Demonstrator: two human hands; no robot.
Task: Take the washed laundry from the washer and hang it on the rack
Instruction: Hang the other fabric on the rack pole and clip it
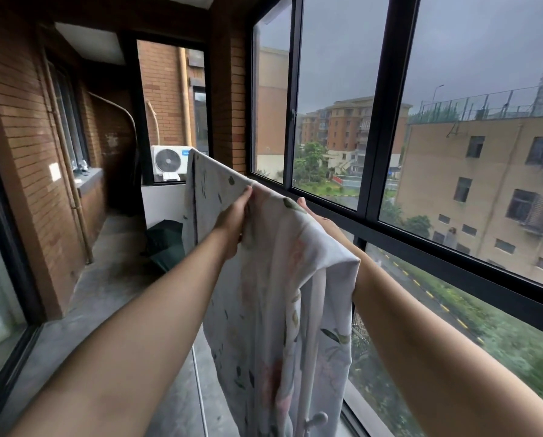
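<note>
While the left hand [234, 216] pinched the floral sheet [273, 279] at its top fold, the right hand [314, 216] lay behind the sheet, its grip impossible to tell. With most cloth bunched on the near side, it could have slid off

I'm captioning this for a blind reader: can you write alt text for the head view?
Two bare arms spread a floral sheet over a rail on a glazed brick balcony, left hand pinching its top edge, right hand mostly hidden behind it.

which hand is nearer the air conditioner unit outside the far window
Left. The left hand grips the top edge of the sheet on the side toward the air conditioner unit. The right hand is behind the sheet, nearer the side windows.
</note>
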